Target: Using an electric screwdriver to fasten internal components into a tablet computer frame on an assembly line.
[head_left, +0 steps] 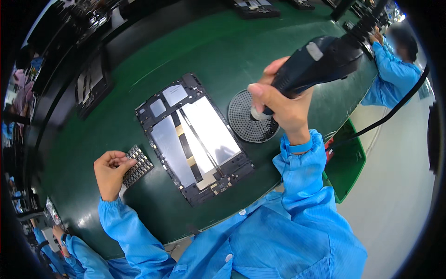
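Observation:
My right hand [288, 104] is wrapped round a dark electric screwdriver [306, 65], tilted down to the left. Its pale collar [261, 113] is over a round grey screw tray [242, 122] full of small holes; dark screws seem to fill some at the near edge. Whether the bit touches the tray is hidden. My left hand [111, 169] pinches the edge of a small sheet of parts [139, 169], laid out in rows. Between my hands lies an opened tablet [186, 139], with silvery battery panels, a black frame and a small circuit board at its near end.
Another opened device [90, 86] stands at the left, and a further one [255, 7] at the far edge of the green table [158, 58]. A green bin [348, 172] is below the right edge. A black cable [399, 104] hangs at the right. Co-workers in blue [395, 69] sit nearby.

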A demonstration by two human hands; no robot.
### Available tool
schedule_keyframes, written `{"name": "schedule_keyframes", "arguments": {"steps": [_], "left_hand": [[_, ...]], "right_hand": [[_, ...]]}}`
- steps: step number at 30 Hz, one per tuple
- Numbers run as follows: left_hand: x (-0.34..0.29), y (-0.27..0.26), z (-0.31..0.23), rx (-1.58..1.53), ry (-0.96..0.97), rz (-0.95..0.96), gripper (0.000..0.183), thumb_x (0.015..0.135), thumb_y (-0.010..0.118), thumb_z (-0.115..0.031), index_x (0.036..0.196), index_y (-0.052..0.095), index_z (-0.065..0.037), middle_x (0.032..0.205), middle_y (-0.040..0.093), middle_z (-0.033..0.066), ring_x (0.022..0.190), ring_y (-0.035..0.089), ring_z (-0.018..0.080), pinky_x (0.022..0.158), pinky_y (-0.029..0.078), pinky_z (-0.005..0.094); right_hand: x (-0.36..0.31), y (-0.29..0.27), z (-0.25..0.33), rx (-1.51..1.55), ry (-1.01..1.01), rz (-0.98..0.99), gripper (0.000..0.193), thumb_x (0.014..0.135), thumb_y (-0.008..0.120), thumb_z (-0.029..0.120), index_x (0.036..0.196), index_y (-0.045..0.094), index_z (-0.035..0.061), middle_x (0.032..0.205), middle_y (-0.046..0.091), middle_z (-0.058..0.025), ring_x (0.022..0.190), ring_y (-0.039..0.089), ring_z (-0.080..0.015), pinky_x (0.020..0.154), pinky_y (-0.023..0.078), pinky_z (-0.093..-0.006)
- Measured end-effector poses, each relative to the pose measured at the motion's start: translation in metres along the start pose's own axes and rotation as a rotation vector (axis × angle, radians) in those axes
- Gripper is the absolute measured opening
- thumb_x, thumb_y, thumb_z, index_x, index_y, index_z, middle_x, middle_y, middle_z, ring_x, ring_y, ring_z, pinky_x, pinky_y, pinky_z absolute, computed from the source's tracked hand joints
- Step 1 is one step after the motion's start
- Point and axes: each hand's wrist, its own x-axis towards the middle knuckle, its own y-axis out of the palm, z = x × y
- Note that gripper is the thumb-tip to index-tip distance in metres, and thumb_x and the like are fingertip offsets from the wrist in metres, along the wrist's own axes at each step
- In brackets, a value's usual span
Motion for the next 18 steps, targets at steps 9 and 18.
{"name": "schedule_keyframes", "arguments": {"steps": [9,18], "left_hand": [[0.001,-0.001,0.007,-0.079,-0.030,-0.009,0.040,0.070,0.072,0.005,0.109,0.061,0.005,0.078,0.063,0.0018,0.069,0.056,0.0060,0.063,0.044,0.0172],[0.002,-0.002,0.014,-0.037,0.038,-0.031,0.029,0.071,0.071,0.005,0.100,0.067,0.003,0.078,0.063,0.0020,0.069,0.055,0.0050,0.062,0.044,0.0179]], "right_hand": [[0.000,-0.003,-0.007,-0.093,0.027,0.149,0.032,0.073,0.071,-0.007,0.096,0.051,-0.0001,0.061,0.058,-0.0057,0.049,0.055,-0.0106,0.046,0.043,-0.0225],[0.000,-0.004,-0.012,-0.061,0.019,0.135,0.028,0.072,0.073,-0.005,0.093,0.054,-0.0009,0.059,0.058,-0.0041,0.048,0.054,-0.0091,0.045,0.041,-0.0224]]}}
